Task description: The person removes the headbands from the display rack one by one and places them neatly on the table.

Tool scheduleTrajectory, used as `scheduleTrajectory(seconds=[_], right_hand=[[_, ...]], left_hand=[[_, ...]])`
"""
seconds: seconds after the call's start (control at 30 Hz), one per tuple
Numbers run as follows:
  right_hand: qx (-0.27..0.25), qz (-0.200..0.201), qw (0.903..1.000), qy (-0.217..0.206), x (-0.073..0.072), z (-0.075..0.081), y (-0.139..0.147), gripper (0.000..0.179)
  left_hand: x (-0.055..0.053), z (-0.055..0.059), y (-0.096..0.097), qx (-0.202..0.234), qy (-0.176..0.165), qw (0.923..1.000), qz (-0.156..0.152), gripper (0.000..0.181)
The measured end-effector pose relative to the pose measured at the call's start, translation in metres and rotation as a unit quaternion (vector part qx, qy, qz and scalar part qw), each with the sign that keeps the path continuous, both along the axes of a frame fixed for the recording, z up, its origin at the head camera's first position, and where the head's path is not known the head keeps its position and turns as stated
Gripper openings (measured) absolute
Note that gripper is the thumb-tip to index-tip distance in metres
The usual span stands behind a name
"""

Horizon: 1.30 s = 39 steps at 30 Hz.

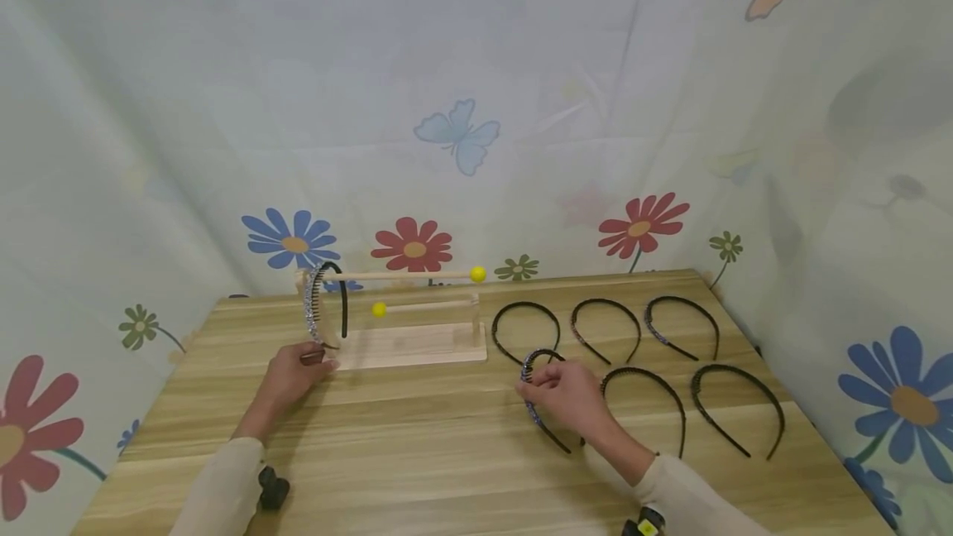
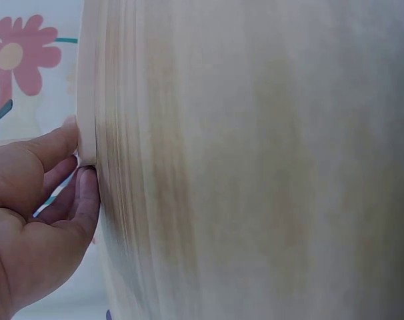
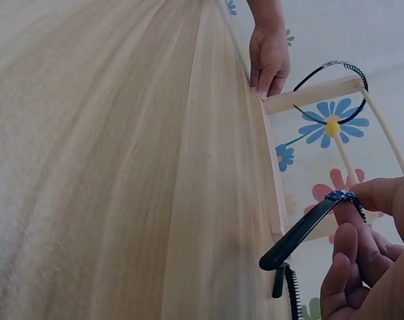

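My right hand (image 1: 572,395) pinches a black toothed headband (image 3: 302,233) between thumb and fingers. Blue-silver glitter covers part of it, and in the head view it stands above the table's right half. At the left, my left hand (image 1: 293,370) grips the base corner of a pale wooden rack (image 1: 417,356); the left wrist view shows thumb and fingers on the base end (image 2: 87,80). Over the rack's upper rod, at its left end, hangs another glittery headband (image 1: 310,304). Yellow balls cap the upper rod (image 1: 478,274) and the lower rod (image 1: 380,309).
Several headbands lie on the wood-grain table (image 1: 417,453) at the right, in two rows. A glittery headband (image 1: 655,329) is at the back right, and a black headband (image 1: 696,391) lies in front of it. Behind the table hangs a flowered curtain (image 1: 357,147).
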State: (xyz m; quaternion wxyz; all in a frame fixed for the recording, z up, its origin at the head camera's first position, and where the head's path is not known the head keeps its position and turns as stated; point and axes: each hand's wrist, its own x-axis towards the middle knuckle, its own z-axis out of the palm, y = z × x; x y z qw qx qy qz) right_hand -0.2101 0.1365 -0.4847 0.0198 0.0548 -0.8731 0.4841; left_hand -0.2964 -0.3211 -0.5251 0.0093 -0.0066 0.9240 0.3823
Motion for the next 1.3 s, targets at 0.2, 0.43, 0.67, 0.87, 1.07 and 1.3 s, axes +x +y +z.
scheduleTrajectory(seconds=[0.2, 0.43, 0.67, 0.87, 1.07, 1.3], right_hand=[[0.003, 0.002, 0.9997, -0.026, -0.002, -0.005, -0.003, 0.023], [0.004, 0.025, 0.9985, -0.047, -0.003, -0.012, -0.006, 0.024], [0.007, 0.048, 0.9979, -0.043, -0.007, -0.022, -0.010, 0.019], [-0.001, 0.057, 0.9968, -0.056, -0.007, -0.027, -0.011, 0.019], [0.008, 0.057, 0.9966, -0.059, -0.007, -0.029, -0.012, 0.019], [-0.004, 0.055, 0.9951, -0.082, -0.006, -0.030, -0.013, 0.018]], left_hand=[[0.000, 0.001, 0.000, 0.000, -0.003, 1.0000, -0.001, 0.052], [0.001, 0.002, 0.001, -0.003, -0.003, 1.0000, 0.001, 0.051], [0.001, 0.003, 0.001, -0.002, 0.000, 1.0000, -0.001, 0.049], [0.002, 0.005, 0.002, -0.003, -0.003, 1.0000, 0.001, 0.050], [0.003, 0.006, 0.003, -0.007, -0.008, 0.9999, 0.002, 0.051], [0.001, 0.004, 0.002, -0.007, -0.013, 0.9998, 0.009, 0.052]])
